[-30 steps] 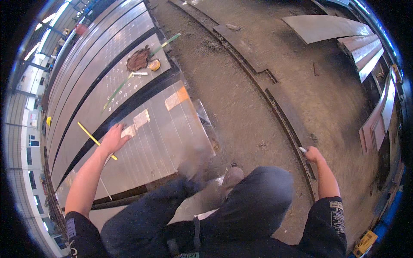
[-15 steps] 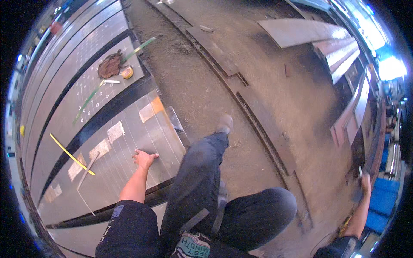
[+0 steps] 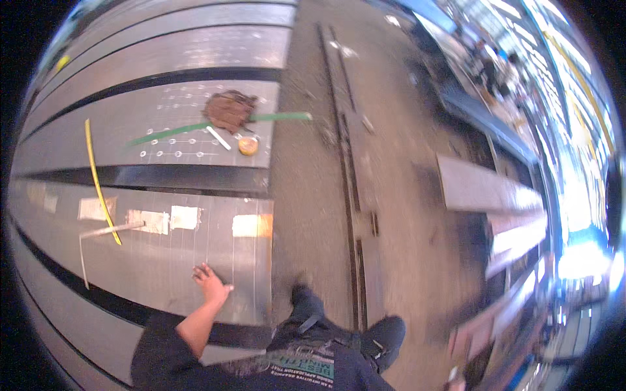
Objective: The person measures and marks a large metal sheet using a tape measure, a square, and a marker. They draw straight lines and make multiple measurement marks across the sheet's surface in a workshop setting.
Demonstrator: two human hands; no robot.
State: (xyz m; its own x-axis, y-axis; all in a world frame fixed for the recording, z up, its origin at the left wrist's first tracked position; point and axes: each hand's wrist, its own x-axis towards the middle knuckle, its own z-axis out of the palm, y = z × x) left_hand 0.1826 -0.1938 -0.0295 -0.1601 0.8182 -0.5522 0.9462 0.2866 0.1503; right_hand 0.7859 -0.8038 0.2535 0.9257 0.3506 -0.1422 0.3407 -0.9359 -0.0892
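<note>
My left hand (image 3: pixel 212 285) rests with fingers spread on a grey steel beam (image 3: pixel 156 267) marked with thin parallel lines. Farther left on that beam lie a thin L-shaped square (image 3: pixel 112 230) and a yellow strip (image 3: pixel 98 179) reaching across the gap to the beam behind. On that farther beam, among rows of small white circles, sit a brown crumpled cloth or glove (image 3: pixel 229 111), a green strip (image 3: pixel 182 130), a white stick (image 3: pixel 218 138) and a round yellow-orange item (image 3: pixel 248 145). My right hand (image 3: pixel 456 384) barely shows at the lower edge, blurred, beside something small and white.
Dark gaps separate the parallel beams. Right of their ends runs a dirt floor (image 3: pixel 411 130) with a narrow metal rail (image 3: pixel 349 169) along it. Long steel plates (image 3: pixel 486 186) are stacked at the right. People (image 3: pixel 495 68) stand far off at the upper right.
The view has turned, so beams now lie nearly crosswise. My left hand stays on the beam. My right hand, earlier stretched out at far right with a small white thing, is now mostly out of frame.
</note>
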